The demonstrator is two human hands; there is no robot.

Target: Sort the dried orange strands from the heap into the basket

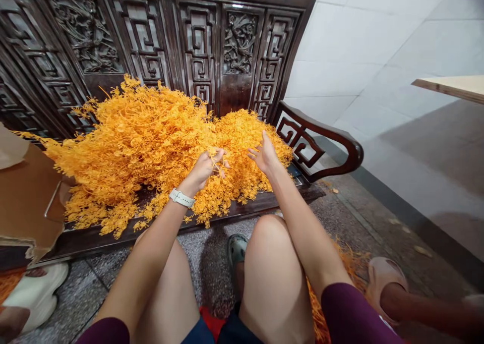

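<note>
A big heap of orange, finely branched sprigs, apparently artificial, covers the seat of a dark carved wooden bench. At the heap's front, my left hand has thin orange stems between its thumb and fingers. A pale watch is on that wrist. My right hand is held over the right-hand mound of sprigs, fingers apart, thumb raised and nothing in it. Whether its fingertips touch the sprigs I cannot tell.
An open cardboard box stands at the left. The bench's curved armrest bounds the right side. Orange strands lie on the floor by my leg. Other people's feet in a white shoe and a pinkish clog are close by.
</note>
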